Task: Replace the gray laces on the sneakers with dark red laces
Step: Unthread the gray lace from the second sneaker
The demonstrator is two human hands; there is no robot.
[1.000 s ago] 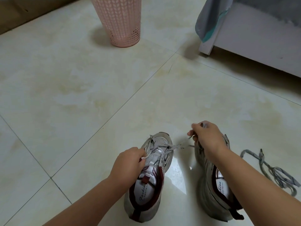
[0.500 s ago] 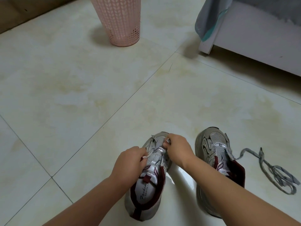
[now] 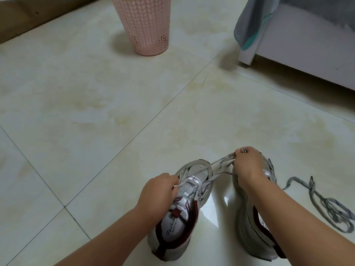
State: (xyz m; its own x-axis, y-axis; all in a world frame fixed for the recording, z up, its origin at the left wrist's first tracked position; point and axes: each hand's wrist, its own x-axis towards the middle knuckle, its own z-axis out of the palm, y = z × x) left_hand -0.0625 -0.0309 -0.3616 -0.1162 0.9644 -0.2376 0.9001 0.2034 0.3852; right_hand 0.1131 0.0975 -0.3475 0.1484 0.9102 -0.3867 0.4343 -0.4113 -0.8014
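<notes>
On the tiled floor [image 3: 96, 104] stand two sneakers, side by side, toes pointing away. Left hand [image 3: 157, 191] grips the left sneaker [image 3: 184, 214] at its eyelets, pinching a lace end; right hand [image 3: 249, 166] pinches the gray lace [image 3: 217, 167], drawn taut from that shoe's toe area. Right sneaker [image 3: 249, 231] sits partly behind the right forearm. One loose lace [image 3: 326, 206] lies tangled on the floor right of it. One pink basket [image 3: 143, 24] stands far back, well apart.

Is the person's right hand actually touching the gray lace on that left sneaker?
Touching. The head view shows the right hand pinching the gray lace, pulled taut from the left sneaker.
</notes>
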